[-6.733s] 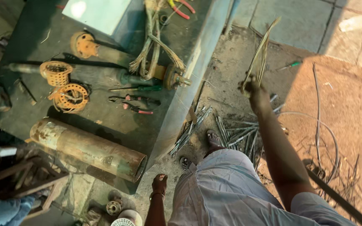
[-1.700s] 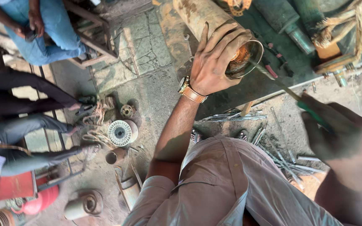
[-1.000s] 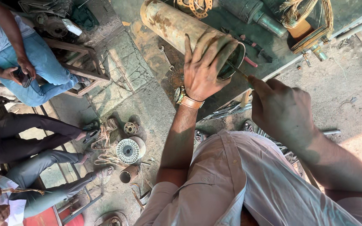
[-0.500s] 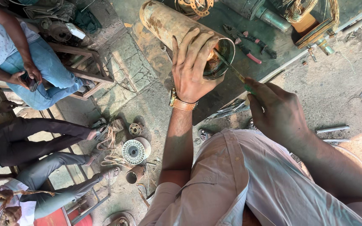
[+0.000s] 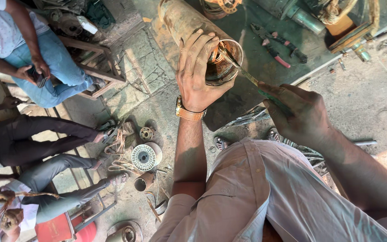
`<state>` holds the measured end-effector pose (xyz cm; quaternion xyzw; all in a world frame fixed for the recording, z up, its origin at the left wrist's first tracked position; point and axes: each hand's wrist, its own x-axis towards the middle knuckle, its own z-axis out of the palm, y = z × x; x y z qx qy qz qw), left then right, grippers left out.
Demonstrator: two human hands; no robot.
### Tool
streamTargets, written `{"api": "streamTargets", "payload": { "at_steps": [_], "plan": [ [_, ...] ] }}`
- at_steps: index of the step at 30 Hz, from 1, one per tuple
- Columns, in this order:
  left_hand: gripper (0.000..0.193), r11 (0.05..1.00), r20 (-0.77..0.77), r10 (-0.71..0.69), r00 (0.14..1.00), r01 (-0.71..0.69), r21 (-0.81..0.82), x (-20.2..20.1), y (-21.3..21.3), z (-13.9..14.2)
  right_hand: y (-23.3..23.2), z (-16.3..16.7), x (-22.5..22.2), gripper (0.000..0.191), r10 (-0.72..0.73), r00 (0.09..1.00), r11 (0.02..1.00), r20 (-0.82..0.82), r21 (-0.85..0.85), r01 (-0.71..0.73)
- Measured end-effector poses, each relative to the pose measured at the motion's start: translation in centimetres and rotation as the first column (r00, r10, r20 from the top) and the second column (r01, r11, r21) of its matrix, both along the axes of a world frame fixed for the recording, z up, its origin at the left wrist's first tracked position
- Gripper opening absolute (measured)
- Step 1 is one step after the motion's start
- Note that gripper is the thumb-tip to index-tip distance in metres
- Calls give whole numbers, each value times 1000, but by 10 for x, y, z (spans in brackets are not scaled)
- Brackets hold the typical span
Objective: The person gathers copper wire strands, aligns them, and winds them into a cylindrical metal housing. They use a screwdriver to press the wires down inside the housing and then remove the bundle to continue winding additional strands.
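A rusty metal motor cylinder [image 5: 182, 18] lies on a dark green workbench [image 5: 256, 13]. Its open end, with copper winding inside, faces me. My left hand [image 5: 198, 71], with a gold wristwatch, is wrapped over the open end of the cylinder and grips its rim. My right hand [image 5: 294, 114] holds a thin green-handled tool [image 5: 245, 74]. The tool's tip reaches into the cylinder's open end, beside my left fingers.
Red-handled pliers [image 5: 276, 42] and a wooden frame [image 5: 350, 27] lie on the bench. On the ground are a round wire spool [image 5: 144, 157], small metal parts and metal rods [image 5: 251, 118]. Other people sit at the left, one in jeans [image 5: 63, 67] on a wooden stool.
My right hand, first stretched away with a strip of metal, has come in to the cylinder with the green-handled tool. My left hand has stayed on the cylinder's rim; the view shifted slightly.
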<state>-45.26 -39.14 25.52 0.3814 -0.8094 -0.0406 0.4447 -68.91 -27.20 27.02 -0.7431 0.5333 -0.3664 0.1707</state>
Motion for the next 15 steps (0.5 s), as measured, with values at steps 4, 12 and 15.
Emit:
{"api": "streamTargets", "payload": {
  "at_steps": [4, 12, 15],
  "plan": [
    [87, 996, -104, -66, 992, 59, -65, 16, -3, 4, -19, -12, 6, 38, 52, 983, 984, 175, 158, -80],
    [99, 999, -141, 16, 990, -21, -34, 60, -8, 12, -29, -32, 36, 28, 118, 985, 982, 129, 131, -135],
    [92, 997, -134, 58, 989, -64, -39, 63, -4, 10, -25, -7, 28, 49, 108, 994, 993, 25, -44, -107]
  ]
}}
